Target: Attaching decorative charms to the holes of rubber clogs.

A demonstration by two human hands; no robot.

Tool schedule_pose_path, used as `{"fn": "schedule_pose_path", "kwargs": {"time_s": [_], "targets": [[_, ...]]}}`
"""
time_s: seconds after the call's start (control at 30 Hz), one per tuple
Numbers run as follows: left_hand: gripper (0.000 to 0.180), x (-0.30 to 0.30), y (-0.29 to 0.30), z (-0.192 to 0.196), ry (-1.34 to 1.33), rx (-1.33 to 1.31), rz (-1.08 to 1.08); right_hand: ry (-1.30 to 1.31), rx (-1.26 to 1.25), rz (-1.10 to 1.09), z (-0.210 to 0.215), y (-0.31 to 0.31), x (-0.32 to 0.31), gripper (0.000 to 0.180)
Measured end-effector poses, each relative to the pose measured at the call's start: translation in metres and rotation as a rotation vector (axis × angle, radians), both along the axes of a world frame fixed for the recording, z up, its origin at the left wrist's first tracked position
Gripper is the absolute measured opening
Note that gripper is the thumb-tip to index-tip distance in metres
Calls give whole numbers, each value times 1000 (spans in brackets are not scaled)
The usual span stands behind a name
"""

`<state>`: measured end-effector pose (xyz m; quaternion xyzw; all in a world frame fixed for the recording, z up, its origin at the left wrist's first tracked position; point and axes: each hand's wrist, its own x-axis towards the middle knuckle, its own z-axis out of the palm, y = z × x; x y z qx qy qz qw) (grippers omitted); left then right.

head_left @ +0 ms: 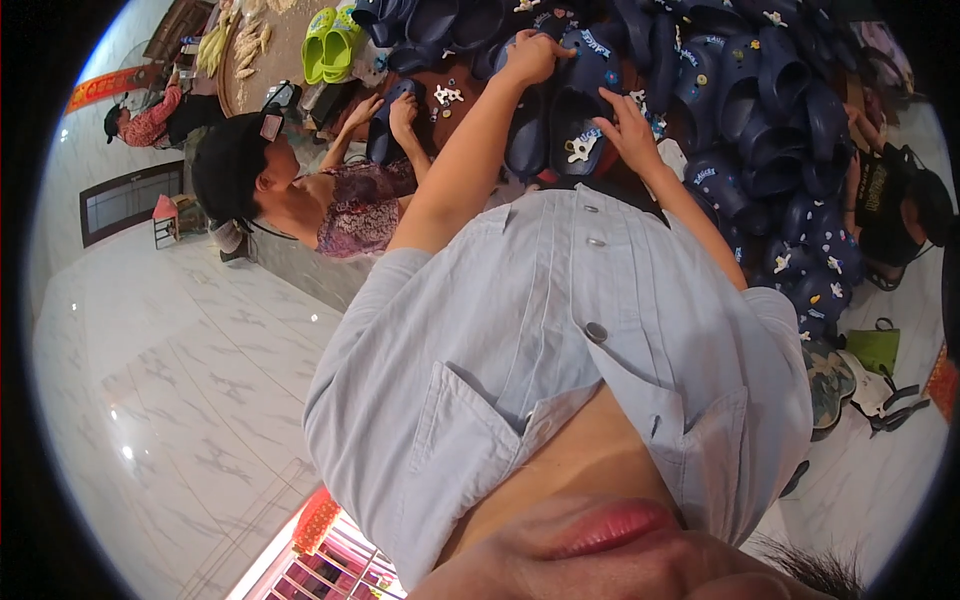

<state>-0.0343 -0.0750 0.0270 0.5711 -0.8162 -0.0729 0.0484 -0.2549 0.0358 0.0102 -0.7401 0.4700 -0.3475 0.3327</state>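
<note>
Left hand [535,55] grips the rim of a navy clog [527,140], fingers curled. Right hand [628,130] rests fingers-spread on a second clog [580,125], just right of the first, beside its white charm [580,148]. Clog pile [790,110] sits right of both; green clogs [333,42] far left.

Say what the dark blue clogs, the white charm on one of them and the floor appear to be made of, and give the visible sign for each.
Dark blue clogs: likely moulded foam or rubber; matte, thick, rounded walls. White charm: probably soft plastic or rubber; flat and opaque, too small to be sure. Floor: polished marble-look tile; grey veining, glossy reflections.
</note>
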Motion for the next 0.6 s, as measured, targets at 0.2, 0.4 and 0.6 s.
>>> {"fn": "schedule_pose_path", "kwargs": {"time_s": [0.2, 0.4, 0.6], "targets": [[23, 10, 10, 20, 508, -294, -149, 9, 17, -14, -2, 0, 0, 47], [19, 7, 74, 61, 744, -133, -43, -7, 6, -7, -3, 0, 3, 47], [19, 0, 122, 50, 564, -146, -208, -42, -1, -27, -9, 0, 5, 48]]}}
